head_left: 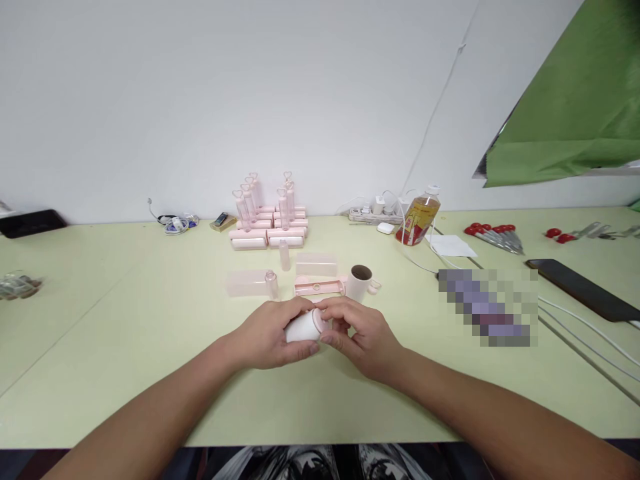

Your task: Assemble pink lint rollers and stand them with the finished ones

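Left hand [277,335] is wrapping the white cylinder [300,328] along its barrel, thumb on the near side; right hand [365,339] is curling narrow at the pink end piece [320,320], can't tell if it's pinching or just touching. Cylinder is lying tilted between the hands, above the near middle of the table [150,400]. Handling, my guess: light, stiff shell, smooth enough to be slipping under dry fingers, maybe denting or scuffing if dropped. Best hold is probably mid-barrel with one palm, fingertips on the end piece's rim. Pale green tabletop is looking flat and hard, a seam running down the left. Just beyond the hands a white mug [356,289] is standing beside an open pink tray [316,288]; pink boxes [250,240] are sitting farther back, near a plain white wall [200,87]; green sheet [570,107] is hanging upper right
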A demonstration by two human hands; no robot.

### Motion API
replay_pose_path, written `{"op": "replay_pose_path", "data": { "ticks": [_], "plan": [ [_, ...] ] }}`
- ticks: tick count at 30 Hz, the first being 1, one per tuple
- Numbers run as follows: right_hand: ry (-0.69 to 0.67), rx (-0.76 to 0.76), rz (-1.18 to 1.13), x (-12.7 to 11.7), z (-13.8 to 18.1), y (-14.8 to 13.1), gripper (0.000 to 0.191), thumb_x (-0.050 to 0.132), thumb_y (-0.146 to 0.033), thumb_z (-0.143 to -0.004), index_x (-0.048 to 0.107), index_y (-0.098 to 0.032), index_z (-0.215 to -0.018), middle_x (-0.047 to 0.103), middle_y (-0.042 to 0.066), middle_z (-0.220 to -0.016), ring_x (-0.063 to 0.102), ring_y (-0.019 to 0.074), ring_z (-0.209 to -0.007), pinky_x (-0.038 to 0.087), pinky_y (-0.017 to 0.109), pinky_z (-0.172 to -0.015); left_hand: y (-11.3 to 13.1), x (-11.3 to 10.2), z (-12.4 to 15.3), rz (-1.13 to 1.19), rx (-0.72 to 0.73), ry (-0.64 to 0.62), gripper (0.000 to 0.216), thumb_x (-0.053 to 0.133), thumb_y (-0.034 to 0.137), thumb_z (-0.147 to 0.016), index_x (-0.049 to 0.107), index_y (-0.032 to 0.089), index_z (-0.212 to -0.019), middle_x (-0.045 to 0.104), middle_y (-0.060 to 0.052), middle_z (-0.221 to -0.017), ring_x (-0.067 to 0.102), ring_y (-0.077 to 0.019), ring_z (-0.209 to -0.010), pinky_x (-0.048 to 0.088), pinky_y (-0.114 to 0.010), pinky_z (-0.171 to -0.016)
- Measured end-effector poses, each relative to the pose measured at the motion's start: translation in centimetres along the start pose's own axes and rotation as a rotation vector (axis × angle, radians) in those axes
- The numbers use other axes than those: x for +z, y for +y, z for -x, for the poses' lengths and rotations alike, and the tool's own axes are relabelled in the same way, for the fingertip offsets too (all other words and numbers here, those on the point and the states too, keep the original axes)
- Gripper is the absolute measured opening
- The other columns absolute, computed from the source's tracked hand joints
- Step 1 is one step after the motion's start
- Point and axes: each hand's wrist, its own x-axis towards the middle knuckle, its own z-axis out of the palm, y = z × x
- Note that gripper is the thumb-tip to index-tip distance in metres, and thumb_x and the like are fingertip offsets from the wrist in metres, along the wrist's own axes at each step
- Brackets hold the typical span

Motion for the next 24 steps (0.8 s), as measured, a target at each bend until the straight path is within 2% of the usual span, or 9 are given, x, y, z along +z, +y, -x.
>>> {"op": "replay_pose_path", "data": {
  "ticks": [4,7,10,12,15,16,18,20,24],
  "plan": [
    [0.061,-0.057,0.005,-0.2,-0.1,-0.1,0.029,0.059,-0.043,-0.089,0.056,-0.022,-0.107,0.058,0.011,-0.113,0.055,0.0120,-0.067,0.052,0.027,-0.058,0.1,-0.2,0.0,-0.026,-0.005,0.036,0.042,0.062,0.043,-0.082,0.053,0.023,-0.117,0.068,-0.004,-0.104,0.066,-0.0187,-0.084,0.049,-0.028,-0.068],
    [0.173,-0.102,0.023,-0.3,0.1,-0.3,0.032,0.059,-0.043,-0.088,0.051,-0.025,-0.114,0.051,0.010,-0.108,0.049,0.0122,-0.064,0.050,0.029,-0.055,0.0,-0.4,0.1,-0.064,-0.040,0.088,0.041,0.063,0.044,-0.081,0.053,0.021,-0.114,0.068,-0.005,-0.102,0.065,-0.0194,-0.083,0.050,-0.029,-0.068],
    [0.317,-0.129,-0.042,-0.3,0.4,-0.8,0.043,0.059,-0.037,-0.088,0.041,-0.030,-0.126,0.044,0.011,-0.117,0.051,0.0146,-0.073,0.051,0.031,-0.058,-0.1,-0.5,0.1,-0.071,-0.034,0.123,0.041,0.063,0.043,-0.080,0.053,0.021,-0.114,0.067,-0.006,-0.104,0.065,-0.0196,-0.084,0.050,-0.029,-0.069],
    [0.239,-0.105,-0.080,-0.4,0.5,-1.1,0.052,0.060,-0.035,-0.087,0.035,-0.030,-0.132,0.045,0.012,-0.121,0.053,0.0150,-0.076,0.052,0.030,-0.058,-0.2,-0.6,0.1,-0.066,-0.029,0.137,0.040,0.062,0.042,-0.081,0.053,0.021,-0.114,0.067,-0.005,-0.103,0.065,-0.0191,-0.083,0.050,-0.028,-0.069],
    [-0.017,-0.033,-0.107,-0.6,0.4,-1.2,0.054,0.059,-0.035,-0.088,0.034,-0.027,-0.135,0.054,0.010,-0.114,0.054,0.0127,-0.070,0.050,0.025,-0.054,-0.3,-0.4,0.2,-0.064,-0.039,0.136,0.040,0.062,0.040,-0.081,0.052,0.021,-0.115,0.068,-0.005,-0.100,0.065,-0.0182,-0.079,0.049,-0.027,-0.066],
    [-0.024,-0.016,-0.111,-0.7,0.4,-1.1,0.052,0.057,-0.034,-0.089,0.035,-0.026,-0.135,0.056,0.010,-0.112,0.055,0.0126,-0.070,0.050,0.025,-0.055,-0.4,-0.4,0.2,-0.052,-0.041,0.140,0.041,0.062,0.039,-0.082,0.050,0.021,-0.117,0.068,-0.004,-0.098,0.064,-0.0175,-0.077,0.048,-0.027,-0.064],
    [0.071,0.012,-0.089,-0.7,0.3,-0.9,0.044,0.054,-0.031,-0.091,0.037,-0.025,-0.132,0.057,0.009,-0.109,0.055,0.0131,-0.072,0.051,0.025,-0.058,-0.6,-0.3,0.2,-0.012,-0.024,0.179,0.047,0.061,0.037,-0.083,0.044,0.022,-0.125,0.067,-0.003,-0.091,0.062,-0.0154,-0.070,0.047,-0.025,-0.060],
    [0.058,0.040,-0.029,-0.4,0.2,-0.7,0.033,0.051,-0.026,-0.092,0.044,-0.024,-0.125,0.058,0.008,-0.107,0.056,0.0128,-0.072,0.050,0.026,-0.061,-0.7,-0.3,0.3,0.007,0.012,0.254,0.049,0.058,0.036,-0.085,0.040,0.021,-0.128,0.065,-0.001,-0.086,0.059,-0.0138,-0.065,0.045,-0.024,-0.059],
    [-0.285,0.031,0.115,0.7,0.0,-0.3,0.028,0.051,-0.016,-0.088,0.053,-0.020,-0.115,0.059,0.009,-0.116,0.059,0.0173,-0.093,0.050,0.029,-0.076,-1.0,-0.3,0.4,0.012,0.074,0.348,0.035,0.055,0.032,-0.086,0.045,0.021,-0.118,0.059,-0.001,-0.082,0.055,-0.0122,-0.063,0.044,-0.024,-0.057]
  ]
}}
